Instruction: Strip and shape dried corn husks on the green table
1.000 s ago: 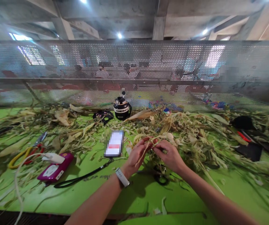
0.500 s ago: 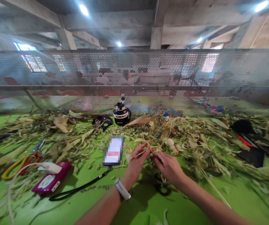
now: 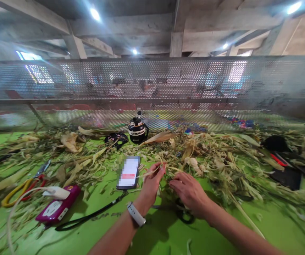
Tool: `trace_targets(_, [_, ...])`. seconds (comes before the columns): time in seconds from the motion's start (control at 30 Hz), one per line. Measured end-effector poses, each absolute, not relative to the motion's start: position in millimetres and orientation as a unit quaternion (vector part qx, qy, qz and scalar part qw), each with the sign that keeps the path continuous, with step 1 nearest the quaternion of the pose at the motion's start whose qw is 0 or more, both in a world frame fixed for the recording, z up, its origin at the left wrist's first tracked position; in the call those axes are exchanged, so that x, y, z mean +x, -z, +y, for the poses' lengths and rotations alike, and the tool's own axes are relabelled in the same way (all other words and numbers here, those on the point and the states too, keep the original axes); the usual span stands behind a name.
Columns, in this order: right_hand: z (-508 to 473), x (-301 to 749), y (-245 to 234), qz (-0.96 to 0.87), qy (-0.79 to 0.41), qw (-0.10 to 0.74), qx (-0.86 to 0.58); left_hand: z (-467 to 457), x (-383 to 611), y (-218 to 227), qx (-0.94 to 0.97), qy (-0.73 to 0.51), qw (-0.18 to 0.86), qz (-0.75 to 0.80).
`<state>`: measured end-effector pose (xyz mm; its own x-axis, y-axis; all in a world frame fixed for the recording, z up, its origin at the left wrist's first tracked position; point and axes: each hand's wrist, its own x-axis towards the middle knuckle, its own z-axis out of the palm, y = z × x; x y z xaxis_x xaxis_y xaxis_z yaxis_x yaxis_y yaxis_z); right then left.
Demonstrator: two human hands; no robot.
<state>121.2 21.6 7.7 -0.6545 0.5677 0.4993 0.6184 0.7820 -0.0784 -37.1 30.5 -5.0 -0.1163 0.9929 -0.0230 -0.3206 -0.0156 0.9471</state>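
My left hand [image 3: 152,180], with a pale watch band [image 3: 136,214] on its wrist, pinches thin, pale corn husk strips [image 3: 154,171] between thumb and fingertips. The strips stick out on both sides of the fingers. To its right, my right hand [image 3: 191,191] is closed with curled fingers; what they hold, if anything, is hidden. A strand runs from the left fingertips toward it. Black loops like scissor handles [image 3: 186,216] lie beneath my right hand. A phone [image 3: 128,172] with a lit screen lies left of my left hand.
Dry corn husks [image 3: 70,141] litter the green table [image 3: 152,241]. Scissors [image 3: 26,187] and a purple power strip [image 3: 59,205] with a plugged-in charger lie left. A black jug [image 3: 137,131] stands before the perforated metal screen [image 3: 152,81]. Dark items [image 3: 285,175] lie right.
My hands have moved slightly apart. My left hand has turned a little and still holds the strips; my right hand has dropped slightly, its fingers curled.
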Motion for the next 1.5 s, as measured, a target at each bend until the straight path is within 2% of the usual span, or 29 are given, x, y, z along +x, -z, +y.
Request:
trace_targets(0.17, [25.5, 125.2, -9.5, -0.866, 0.038, 0.366, -0.339, 27.1, -36.5, -6.7, 0.407, -0.576, 0.541, 0.459])
trace_targets(0.33, [32.9, 128.2, -6.6, -0.81, -0.04, 0.452, -0.373, 26.1, -33.3, -8.0, 0.43, -0.546, 0.587, 0.415])
trace_targets(0.47, [34.0, 128.8, -3.8, -0.799, -0.093, 0.438, -0.401, 24.9, -32.4, -3.6, 0.409, -0.547, 0.632, 0.367])
trace_targets(0.77, [29.8, 126.6, -5.1, -0.805, -0.113, 0.406, -0.417, 23.0, -30.7, -1.1, 0.406, -0.522, 0.669, 0.34])
trace_targets(1.0, [25.4, 125.8, -6.7, -0.783, -0.169, 0.39, -0.453, 21.4, -30.5, -7.0, 0.447, -0.495, 0.659, 0.348])
trace_targets(1.2, [26.5, 123.4, -11.6, -0.727, -0.264, 0.425, -0.47, 26.2, -32.4, -5.7, 0.442, -0.526, 0.63, 0.361])
trace_targets(1.37, [28.2, 126.1, -11.7, -0.676, -0.377, 0.462, -0.433, 30.5, -35.7, -5.5, 0.445, -0.532, 0.607, 0.388])
trace_targets(1.5, [29.0, 130.4, -10.5, -0.724, -0.378, 0.44, -0.373, 30.3, -37.5, -3.3, 0.423, -0.541, 0.602, 0.407])
